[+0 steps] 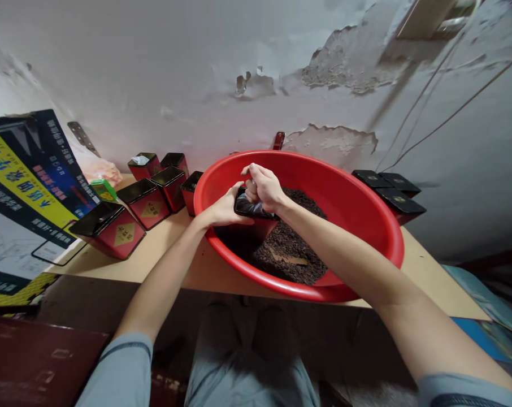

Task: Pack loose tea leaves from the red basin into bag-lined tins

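My left hand (225, 209) grips a red tin (263, 228) with a black rim, holding it by its left side over a large red basin (394, 237). Right above the tin's opening, my right hand (263, 189) is closed with curled fingers; whatever is pinched in them is too small to make out. Crinkled, shiny dark film, like a plastic liner, shows inside the opening. Dark loose leaves, like dry tea (298, 271), cover part of the basin's bottom, and the tin hides some of them. A tan strip (290, 258) lies half buried in the leaves.
Several red tins (124, 232) with black rims stand left of the basin, one with white plastic (140, 160) sticking out. Black lids (398, 199) lie at the right. A printed cardboard box (31, 186) stands at far left. Behind the wooden table (434, 277) is a peeling wall.
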A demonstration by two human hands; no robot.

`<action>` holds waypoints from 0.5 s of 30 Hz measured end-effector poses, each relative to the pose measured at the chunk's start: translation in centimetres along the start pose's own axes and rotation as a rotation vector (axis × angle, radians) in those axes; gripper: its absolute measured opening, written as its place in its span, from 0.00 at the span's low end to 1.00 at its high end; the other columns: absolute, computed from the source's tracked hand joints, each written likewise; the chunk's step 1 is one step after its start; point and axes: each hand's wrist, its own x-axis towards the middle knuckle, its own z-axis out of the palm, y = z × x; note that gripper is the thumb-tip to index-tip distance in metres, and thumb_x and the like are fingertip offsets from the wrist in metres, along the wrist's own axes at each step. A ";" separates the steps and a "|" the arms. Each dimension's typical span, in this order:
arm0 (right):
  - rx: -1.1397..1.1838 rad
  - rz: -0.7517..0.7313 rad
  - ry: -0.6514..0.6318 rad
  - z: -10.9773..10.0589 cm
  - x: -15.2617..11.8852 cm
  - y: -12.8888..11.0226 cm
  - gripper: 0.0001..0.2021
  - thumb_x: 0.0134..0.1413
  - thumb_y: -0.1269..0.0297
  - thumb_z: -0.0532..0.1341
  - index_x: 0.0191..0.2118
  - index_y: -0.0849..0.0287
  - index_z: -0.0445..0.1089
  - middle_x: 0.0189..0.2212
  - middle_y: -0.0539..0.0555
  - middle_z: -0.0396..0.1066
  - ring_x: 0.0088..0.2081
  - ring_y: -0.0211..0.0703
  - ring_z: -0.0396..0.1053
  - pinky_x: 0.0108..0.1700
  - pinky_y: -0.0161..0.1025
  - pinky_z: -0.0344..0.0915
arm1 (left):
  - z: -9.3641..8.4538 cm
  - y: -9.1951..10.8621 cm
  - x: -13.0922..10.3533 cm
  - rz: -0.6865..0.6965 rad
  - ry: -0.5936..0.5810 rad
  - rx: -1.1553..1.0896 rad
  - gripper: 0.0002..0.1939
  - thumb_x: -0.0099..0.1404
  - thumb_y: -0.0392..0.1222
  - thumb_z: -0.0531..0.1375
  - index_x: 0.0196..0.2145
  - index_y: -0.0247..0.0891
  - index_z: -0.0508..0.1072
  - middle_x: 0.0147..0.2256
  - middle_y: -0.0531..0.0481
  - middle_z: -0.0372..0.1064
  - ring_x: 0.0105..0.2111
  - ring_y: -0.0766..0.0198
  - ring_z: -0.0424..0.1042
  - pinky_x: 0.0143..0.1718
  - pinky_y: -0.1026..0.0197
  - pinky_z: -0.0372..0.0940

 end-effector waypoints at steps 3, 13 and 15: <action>-0.035 -0.064 -0.057 -0.3 1.0 0.9 0.26 0.57 0.34 0.67 0.36 0.52 0.63 0.12 0.34 0.45 0.13 0.29 0.40 0.16 0.31 0.44 | 0.0 0.9 0.4 -0.039 0.006 0.004 0.45 0.48 0.48 0.77 0.61 0.39 0.67 0.61 0.37 0.66 0.62 0.41 0.68 0.66 0.41 0.63; 0.012 -0.109 -0.067 -1.1 0.8 -0.7 0.20 0.52 0.46 0.73 0.42 0.51 0.69 0.14 0.34 0.43 0.16 0.30 0.39 0.20 0.34 0.47 | 2.4 3.0 3.3 -0.122 0.137 -0.263 0.26 0.42 0.37 0.78 0.38 0.38 0.72 0.37 0.50 0.74 0.40 0.58 0.74 0.46 0.53 0.71; 0.048 -0.093 -0.162 -1.5 0.7 -1.0 0.21 0.51 0.45 0.73 0.41 0.52 0.69 0.14 0.34 0.41 0.16 0.30 0.37 0.19 0.34 0.46 | 2.4 3.1 3.5 -0.137 0.147 -0.303 0.26 0.42 0.35 0.77 0.38 0.39 0.74 0.38 0.50 0.74 0.40 0.58 0.74 0.47 0.53 0.71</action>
